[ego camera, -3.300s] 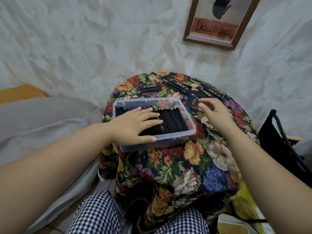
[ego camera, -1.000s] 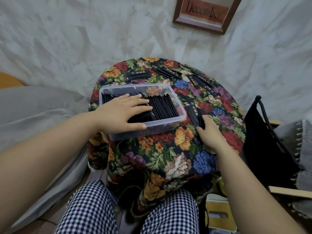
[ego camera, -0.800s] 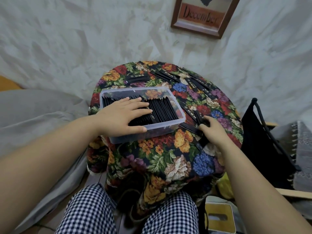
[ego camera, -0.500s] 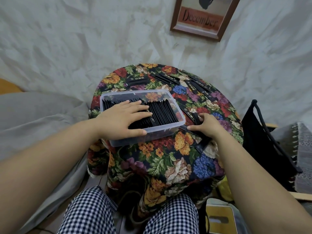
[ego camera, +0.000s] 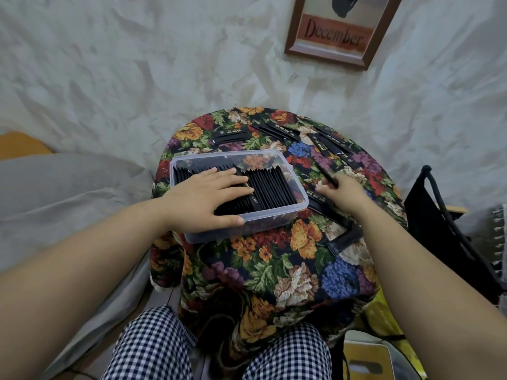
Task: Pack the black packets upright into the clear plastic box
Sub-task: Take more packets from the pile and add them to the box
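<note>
Packets are seen from the head camera in several groups, each placed here by the clear plastic box [ego camera: 269, 222], which is set on a round table draped in floral cloth [ego camera: 288, 270]. Inside the box, packed packets [ego camera: 271, 187] are stood upright on edge in a tight row, and the cloth's flowers are seen through the box's far part. The left hand [ego camera: 203, 201] is laid flat on the tops of that row, its fingers [ego camera: 233, 189] held straight and slightly spread, while the thumb is pressed along the box's near rim. Just right of the box, loose packets [ego camera: 319, 202] are laid on the cloth. The right hand [ego camera: 345, 197] is set on them with fingers curled down, and one black strip is pinched there, its end shown beyond the knuckles. Beyond the box, far packets [ego camera: 277, 130] are scattered flat. One more packet [ego camera: 345, 238] is left near the box's right front corner. High beyond the box, a framed picture [ego camera: 337, 31] lettered "December" is hung on the wall.
</note>
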